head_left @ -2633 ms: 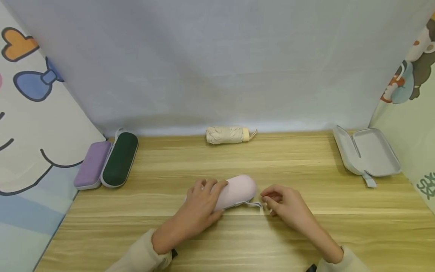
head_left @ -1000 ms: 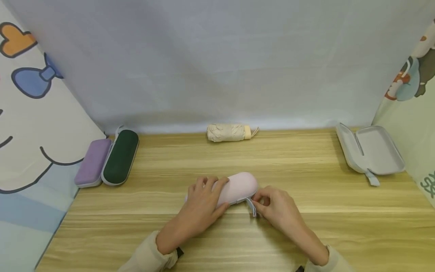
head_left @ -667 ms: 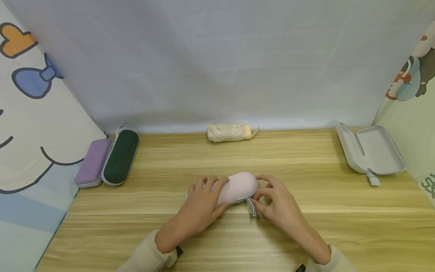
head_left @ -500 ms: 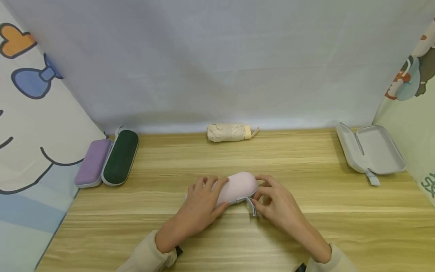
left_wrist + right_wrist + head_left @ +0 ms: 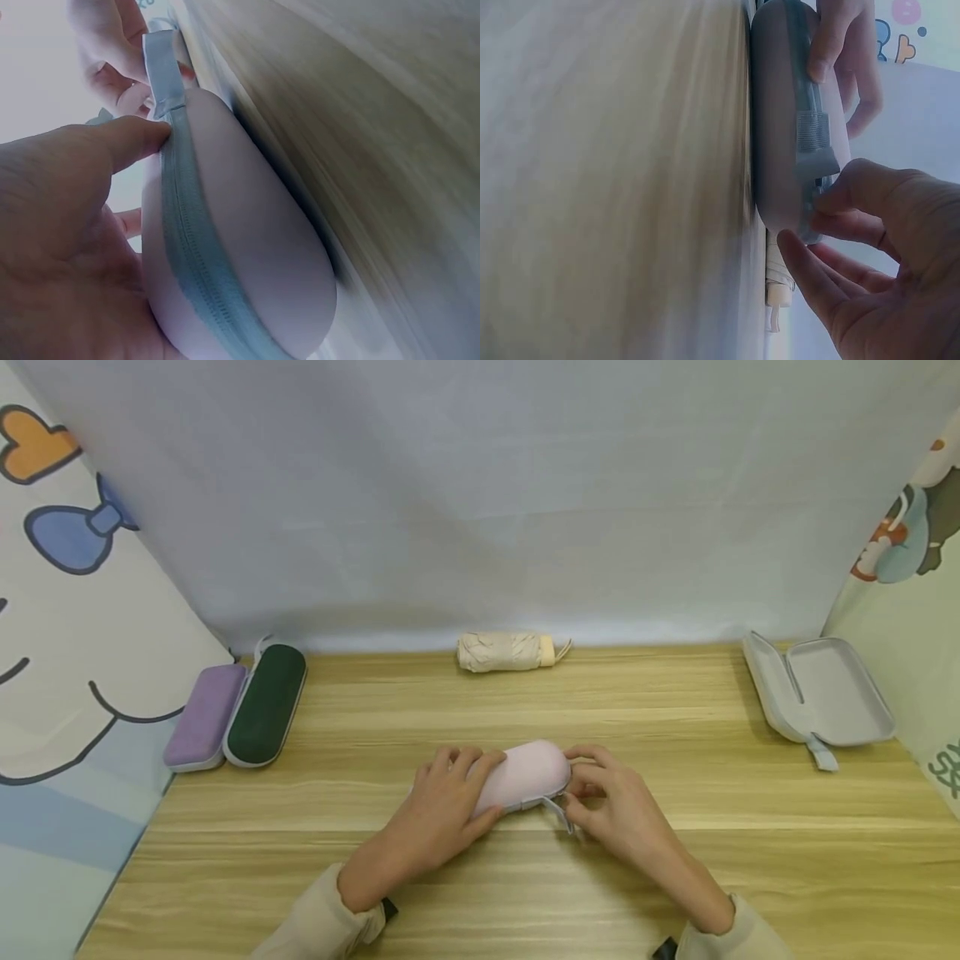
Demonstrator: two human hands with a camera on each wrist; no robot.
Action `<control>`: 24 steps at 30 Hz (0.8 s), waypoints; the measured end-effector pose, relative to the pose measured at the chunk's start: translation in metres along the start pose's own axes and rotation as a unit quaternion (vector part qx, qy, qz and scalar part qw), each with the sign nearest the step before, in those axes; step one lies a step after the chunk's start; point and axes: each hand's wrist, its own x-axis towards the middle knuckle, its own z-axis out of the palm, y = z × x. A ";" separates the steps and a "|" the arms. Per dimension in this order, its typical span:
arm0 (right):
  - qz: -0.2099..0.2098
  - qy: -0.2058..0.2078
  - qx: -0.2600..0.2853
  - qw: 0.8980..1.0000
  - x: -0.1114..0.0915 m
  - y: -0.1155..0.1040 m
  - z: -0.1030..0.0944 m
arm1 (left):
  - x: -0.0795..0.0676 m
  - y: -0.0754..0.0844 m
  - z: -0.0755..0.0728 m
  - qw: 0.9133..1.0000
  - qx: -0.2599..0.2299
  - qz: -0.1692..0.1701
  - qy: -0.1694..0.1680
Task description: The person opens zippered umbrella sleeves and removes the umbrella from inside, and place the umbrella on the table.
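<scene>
A pale pink glasses case (image 5: 525,774) with a grey-blue zipper band (image 5: 196,259) lies on the wooden table. My left hand (image 5: 442,810) grips it from above, thumb on the near side by the zipper and fingers over the top. At the case's right end is my right hand (image 5: 618,810). Its thumb and index finger pinch the zipper pull (image 5: 819,196), which they mostly hide, while other fingers touch the rounded end. A grey fabric loop (image 5: 817,163) sticks out of the case beside the pinching fingers. The zipper looks closed along the side seen in the left wrist view.
A folded beige umbrella (image 5: 498,652) lies at the back by the grey curtain. Far left, a purple case (image 5: 206,714) leans against a dark green case (image 5: 266,706). An opened grey case (image 5: 836,693) sits far right near the printed side wall.
My right hand has come left from apart to the case's right end and taken hold of the zipper pull. Its other fingers have spread to the end. The left hand stays on the case.
</scene>
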 end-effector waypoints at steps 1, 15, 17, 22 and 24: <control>0.001 -0.001 0.003 1.000 0.000 0.000 0.000 | 0.000 -0.001 0.000 1.000 0.001 0.002 0.000; 0.004 -0.012 -0.025 1.000 0.000 0.000 -0.007 | -0.003 -0.003 0.001 1.000 0.005 0.022 0.012; 0.007 -0.012 -0.027 1.000 0.000 0.000 -0.009 | -0.002 -0.004 0.002 0.999 0.006 0.027 0.016; 0.010 -0.008 -0.028 1.000 0.001 0.001 -0.010 | -0.002 -0.005 0.001 0.999 0.006 0.033 0.015; 0.010 -0.009 -0.023 1.000 0.001 0.002 -0.009 | -0.002 -0.006 0.001 0.999 0.005 0.034 0.009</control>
